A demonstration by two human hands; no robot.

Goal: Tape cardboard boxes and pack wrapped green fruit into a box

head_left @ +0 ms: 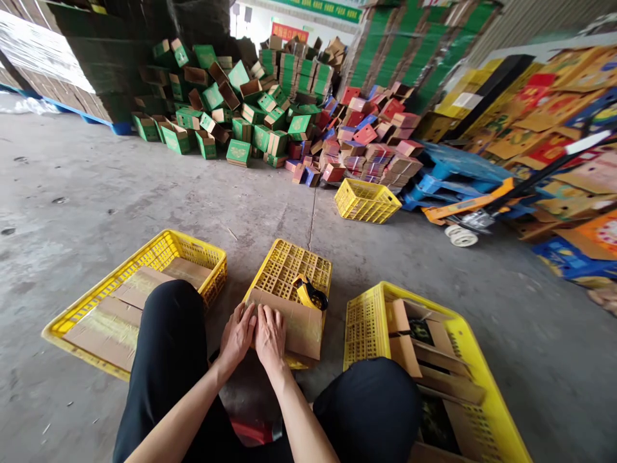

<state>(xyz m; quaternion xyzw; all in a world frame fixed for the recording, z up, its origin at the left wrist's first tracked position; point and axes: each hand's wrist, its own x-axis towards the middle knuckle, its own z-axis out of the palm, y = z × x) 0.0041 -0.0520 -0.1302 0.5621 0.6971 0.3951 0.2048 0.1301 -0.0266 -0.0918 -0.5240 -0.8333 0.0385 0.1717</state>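
A closed cardboard box (301, 328) lies on an upturned yellow crate (279, 267) between my knees, with shiny tape on it. My left hand (237, 337) touches the box's left end, fingers stretched out over its edge. Beside it, my right hand (270, 334) rests on the top of the box with its fingers laid out. Neither hand grips anything that I can see. Behind the box, a yellow and black tape dispenser (308, 292) sits on the crate.
On the left, a yellow basket (219, 270) holds taped cardboard boxes. To the right, another yellow basket (364, 328) holds open boxes with dark contents. Farther off are a yellow crate (369, 202), heaps of green cartons (238, 151) and red cartons (364, 135), and a pallet jack (472, 209).
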